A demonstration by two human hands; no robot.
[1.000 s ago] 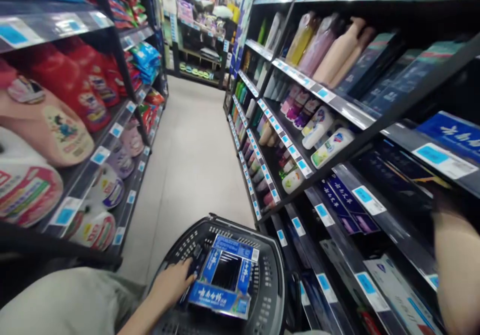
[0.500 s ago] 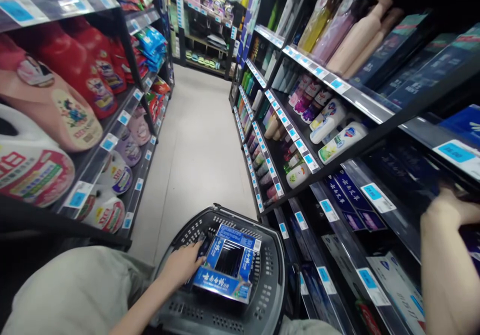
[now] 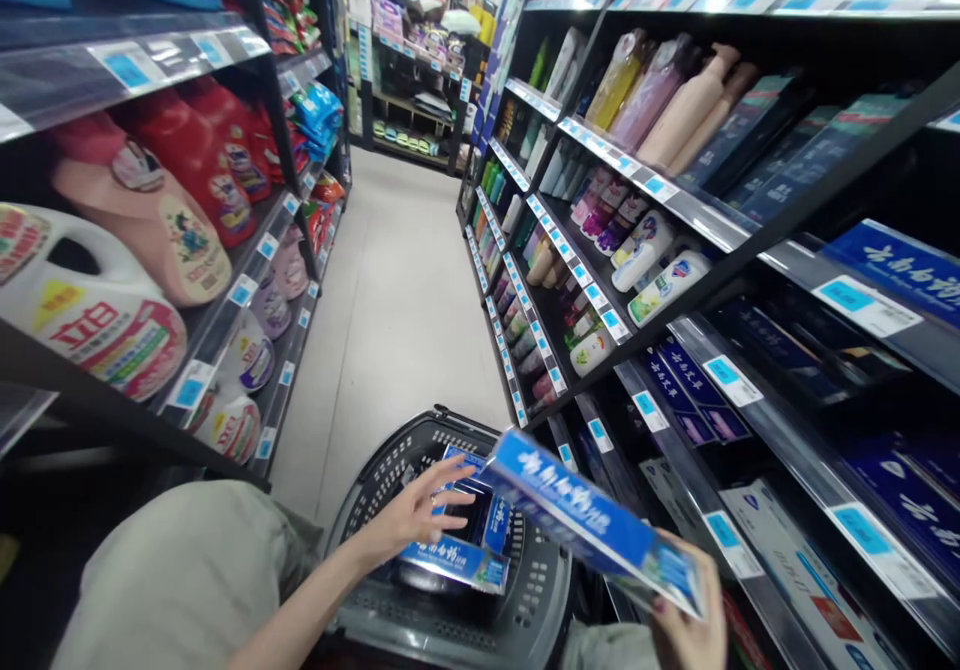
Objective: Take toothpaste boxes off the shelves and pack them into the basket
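Observation:
In my right hand (image 3: 694,600) is a long blue toothpaste box (image 3: 581,515) with white lettering, gripped at its near end and tilted over the right side of the basket. Its far end reaches close to the fingertips of my left hand (image 3: 420,510). That hand hovers open over the basket, fingers spread, and holds nothing. Below it, a blue boxed pack (image 3: 457,562) with a dark window in its middle lies in the grey perforated shopping basket (image 3: 536,590). My left hand and the held box partly cover this pack.
Shelves with detergent jugs (image 3: 97,300) line the left side. On the right, shelves carry body-wash bottles (image 3: 667,280), more blue boxes (image 3: 907,265) and price labels. A pale floor aisle (image 3: 409,280) runs ahead to a display rack (image 3: 412,100).
My right hand has come out of the right shelf with a blue toothpaste box and swung it over the basket. My left hand has lifted off the pack and opened.

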